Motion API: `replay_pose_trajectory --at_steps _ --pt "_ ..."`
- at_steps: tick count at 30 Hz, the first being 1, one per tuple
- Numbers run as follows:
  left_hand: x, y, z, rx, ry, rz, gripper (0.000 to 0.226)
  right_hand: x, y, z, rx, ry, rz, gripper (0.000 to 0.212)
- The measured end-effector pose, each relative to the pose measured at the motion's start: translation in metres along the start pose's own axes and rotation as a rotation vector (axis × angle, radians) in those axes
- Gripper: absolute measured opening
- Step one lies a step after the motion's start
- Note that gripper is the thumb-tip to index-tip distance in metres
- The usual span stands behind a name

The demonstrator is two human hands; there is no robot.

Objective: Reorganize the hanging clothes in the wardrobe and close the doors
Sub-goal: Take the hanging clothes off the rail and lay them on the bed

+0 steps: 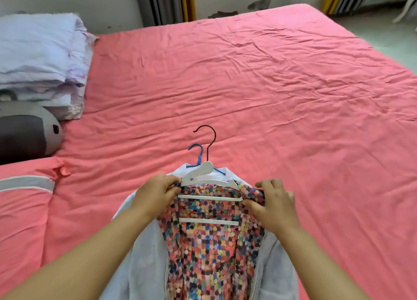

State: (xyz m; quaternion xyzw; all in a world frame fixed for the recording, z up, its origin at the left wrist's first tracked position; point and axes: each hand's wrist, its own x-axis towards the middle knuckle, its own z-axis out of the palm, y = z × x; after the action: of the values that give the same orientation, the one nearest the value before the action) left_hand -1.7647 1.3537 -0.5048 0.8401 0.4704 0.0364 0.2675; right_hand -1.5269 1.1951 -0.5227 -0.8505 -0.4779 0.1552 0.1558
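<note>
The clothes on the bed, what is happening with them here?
A person is fitting a multicoloured checked shirt onto a white hanger. The left hand pinches the shirt's left shoulder, and the right hand holds its right shoulder. The shirt lies on a pale grey jacket, which has its own blue hanger, all on the pink bedsheet. No wardrobe is in view.

A multicoloured small-check patterned fabric shirt (209, 250) is seen over a pale grey-blue zip jacket (140, 254). A white plastic tiered hanger (203, 171), a blue wire hanger (198, 155) and a wrinkled coral-pink bedsheet (248, 85) are shown; the folded bedding (42, 58) appears pale lilac.
</note>
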Motion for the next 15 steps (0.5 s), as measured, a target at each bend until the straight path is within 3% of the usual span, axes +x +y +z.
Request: replay_pose_trajectory --at_steps 5,10,15 --pt "0.057 -0.023 0.043 0.032 -0.067 -0.027 0.013 0.043 0.019 0.047 -0.010 -0.011 0.118 0.031" --pt "0.090 -0.043 0.070 0.084 -0.013 -0.090 0.024 0.078 0.026 0.080 0.007 0.000 0.167 0.031" --pt "0.102 -0.058 0.090 0.291 -0.025 -0.142 0.048 0.086 0.028 0.096 -0.114 -0.009 0.204 0.060"
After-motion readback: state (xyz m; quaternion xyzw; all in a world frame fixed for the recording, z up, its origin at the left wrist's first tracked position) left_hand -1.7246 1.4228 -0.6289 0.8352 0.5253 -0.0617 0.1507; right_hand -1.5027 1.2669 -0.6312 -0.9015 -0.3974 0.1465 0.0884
